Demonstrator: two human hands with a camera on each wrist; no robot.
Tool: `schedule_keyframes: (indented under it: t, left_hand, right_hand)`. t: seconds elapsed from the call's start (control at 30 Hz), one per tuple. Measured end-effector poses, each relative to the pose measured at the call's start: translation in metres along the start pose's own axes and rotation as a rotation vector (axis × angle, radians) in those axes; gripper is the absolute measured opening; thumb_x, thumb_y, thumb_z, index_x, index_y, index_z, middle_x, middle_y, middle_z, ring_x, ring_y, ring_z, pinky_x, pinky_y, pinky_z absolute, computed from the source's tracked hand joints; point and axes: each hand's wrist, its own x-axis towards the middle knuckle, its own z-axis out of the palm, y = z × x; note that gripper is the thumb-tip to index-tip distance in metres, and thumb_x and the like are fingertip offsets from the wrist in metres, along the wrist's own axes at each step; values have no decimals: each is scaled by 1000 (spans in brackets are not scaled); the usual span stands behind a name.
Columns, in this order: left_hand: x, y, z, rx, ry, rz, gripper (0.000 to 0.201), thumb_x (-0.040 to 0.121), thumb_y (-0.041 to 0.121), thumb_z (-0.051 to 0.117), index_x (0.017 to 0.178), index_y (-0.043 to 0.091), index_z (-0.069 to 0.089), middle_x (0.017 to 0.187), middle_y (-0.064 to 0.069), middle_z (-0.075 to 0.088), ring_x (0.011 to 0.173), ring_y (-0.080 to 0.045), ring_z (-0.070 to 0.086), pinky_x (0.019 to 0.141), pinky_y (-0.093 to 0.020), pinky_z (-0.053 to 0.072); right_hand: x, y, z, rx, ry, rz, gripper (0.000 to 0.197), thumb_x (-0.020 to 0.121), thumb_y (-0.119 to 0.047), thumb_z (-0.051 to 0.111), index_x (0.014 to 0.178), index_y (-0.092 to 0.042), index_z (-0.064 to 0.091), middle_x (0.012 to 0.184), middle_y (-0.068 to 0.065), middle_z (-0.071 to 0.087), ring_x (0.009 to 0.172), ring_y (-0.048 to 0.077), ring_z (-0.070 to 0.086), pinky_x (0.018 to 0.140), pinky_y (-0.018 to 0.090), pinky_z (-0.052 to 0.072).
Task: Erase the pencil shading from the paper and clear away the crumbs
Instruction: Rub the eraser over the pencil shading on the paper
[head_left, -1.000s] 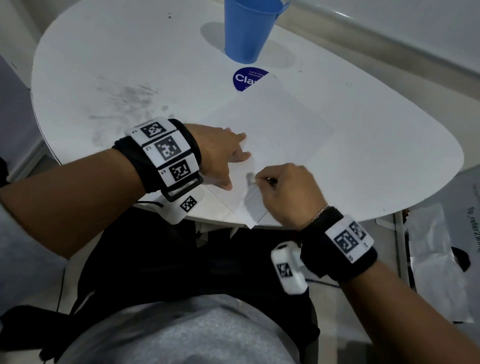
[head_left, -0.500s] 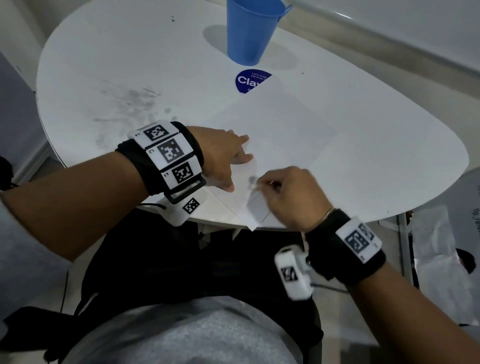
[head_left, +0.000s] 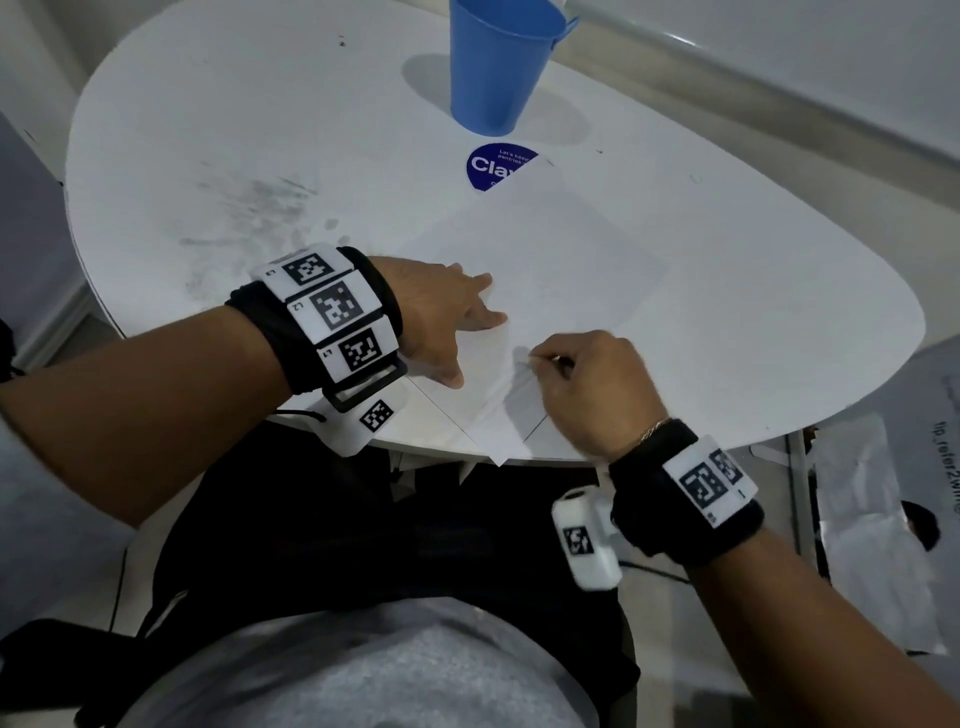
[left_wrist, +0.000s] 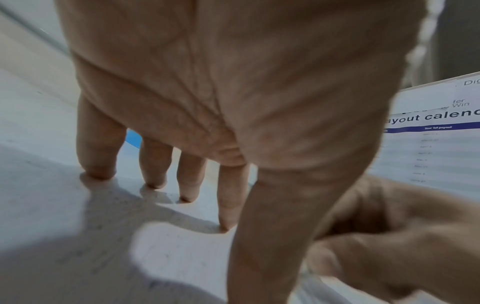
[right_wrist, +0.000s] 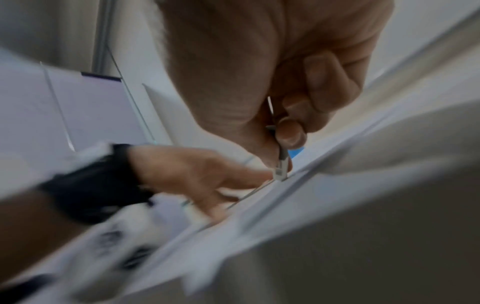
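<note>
From the head view, I am pressing my left hand (head_left: 441, 317) flat, fingers straight, on the near left part of the white sheet of paper (head_left: 550, 291), while my right hand (head_left: 587, 384) is curling its fingers around a small eraser, its tip meeting the paper at a faint grey patch of pencil shading (head_left: 521, 358) just beside my left thumb. The paper is lying on a white rounded table (head_left: 753, 322), one corner hanging over the near edge and the far corner covering part of a blue round sticker (head_left: 491, 166); a blue plastic cup (head_left: 498, 62) is standing beyond it, and grey smudges (head_left: 260, 208) are marking the tabletop to the left. From the left wrist, my fingertips (left_wrist: 98, 172) are touching the paper, spread and straight, with my blurred right hand (left_wrist: 389, 236) close by and a printed payout calendar sheet (left_wrist: 436, 144) behind. From the right wrist, my thumb and forefinger are pinching the thin eraser (right_wrist: 281, 164), its pale end touching the paper right at my left hand (right_wrist: 197, 176); everything else there is blurred.
</note>
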Motion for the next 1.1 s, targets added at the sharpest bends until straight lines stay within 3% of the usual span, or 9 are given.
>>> schedule_keyframes:
  t: [0.07,0.13,0.27,0.37,0.43,0.6,0.77,0.93,1.1]
  left_hand:
    - [-1,0,0,-21,-5,0,85,94,45,66,156,52,9,166,17,-16,154,-7,-11,123,-40,18]
    - [-3,-1,-1,-30,-6,5,82,94,42,66,154,55,12,166,17,-16,154,-6,-10,123,-40,20]
    - [-2,0,0,-11,-17,13,80,96,38,65,154,56,12,166,15,-17,154,-9,-11,123,-40,19]
    - [-1,-3,0,-12,-41,32,82,94,40,66,153,58,13,165,17,-18,153,-8,-13,123,-40,18]
    - [-3,-4,0,-16,-48,40,82,94,40,67,153,57,13,165,18,-19,153,-7,-14,123,-39,17]
    - [-5,-1,0,-14,-43,39,81,95,41,65,154,55,11,166,15,-18,154,-10,-13,122,-39,15]
    - [-5,0,0,1,-39,34,85,94,43,66,155,53,8,165,18,-19,153,-8,-14,123,-39,15]
    - [-7,1,-1,35,-47,20,83,97,41,62,156,53,4,165,16,-20,153,-9,-14,123,-41,16]
    - [-6,2,-1,46,-53,20,85,96,42,63,156,53,5,165,16,-20,153,-9,-15,123,-39,18]
  right_hand:
    - [-12,-13,6,56,-114,-71,14,91,-26,65,94,-24,78,87,-6,76,80,17,68,76,26,53]
    - [-7,-9,4,67,-126,-54,12,91,-26,66,94,-26,78,91,-9,76,78,10,67,75,19,50]
    - [10,13,-6,-2,60,71,15,91,-26,63,86,-22,77,82,-3,75,81,26,67,75,33,53]
    - [-9,-10,6,13,-43,-58,16,91,-27,62,88,-21,77,81,-1,75,78,25,67,73,34,53]
    - [-14,-16,7,42,-116,-90,14,90,-27,64,93,-25,78,90,-7,76,84,18,69,77,28,52]
    - [10,13,-10,-18,43,58,14,90,-23,63,89,-21,77,86,0,75,84,26,68,79,35,53]
    - [-12,-12,3,65,-151,-67,14,91,-23,64,95,-24,78,90,-6,76,78,12,66,74,23,49]
    - [10,14,-9,-16,58,82,16,89,-20,61,87,-19,76,84,0,75,84,27,67,79,37,54]
    - [-11,-11,3,39,-102,-56,15,90,-27,64,86,-21,77,76,-2,74,74,25,66,72,34,52]
